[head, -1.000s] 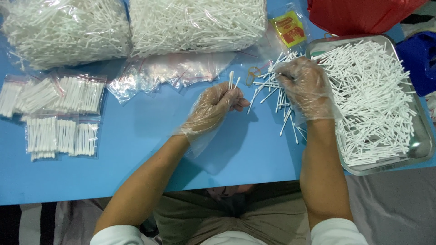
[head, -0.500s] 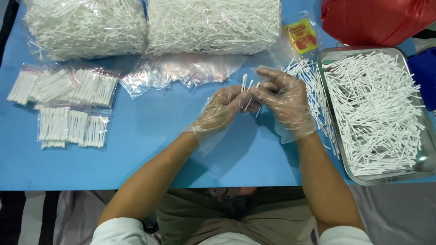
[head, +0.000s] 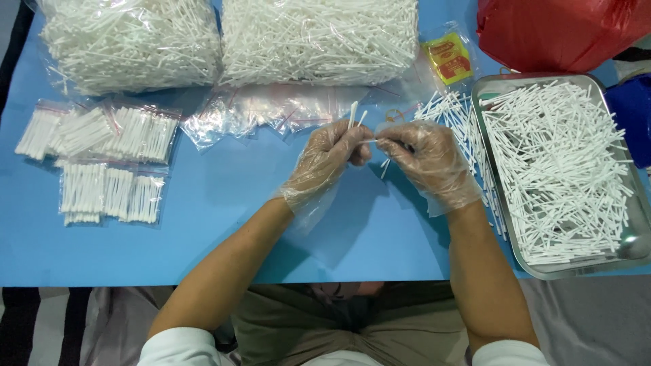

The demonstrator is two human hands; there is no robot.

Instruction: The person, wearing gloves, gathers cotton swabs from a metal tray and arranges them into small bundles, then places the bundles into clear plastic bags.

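both forearms reach up from the bottom edge over the blue table (head: 203, 230) and meet near its middle, each hand in a loose clear plastic glove. the left hand (head: 325, 159) is curled, fingers closed around a small bundle of white swab sticks (head: 354, 115) whose tips stand up above the knuckles. the right hand (head: 424, 156) sits just beside it, thumb and forefinger pinched on a single stick (head: 369, 141) that lies level and bridges across to the left fingers.

two big clear bags of loose sticks (head: 319, 41) lie along the far edge, with a red bag (head: 563, 34) at the far right corner. a metal tray (head: 630, 247) heaped with sticks sits at the right. a loose pile of sticks (head: 454, 112) lies on the table between tray and right hand. filled small packets (head: 102, 163) lie at the left, empty clear packets (head: 271, 112) behind the hands. a small yellow packet (head: 449, 57) rests near the tray's far corner.
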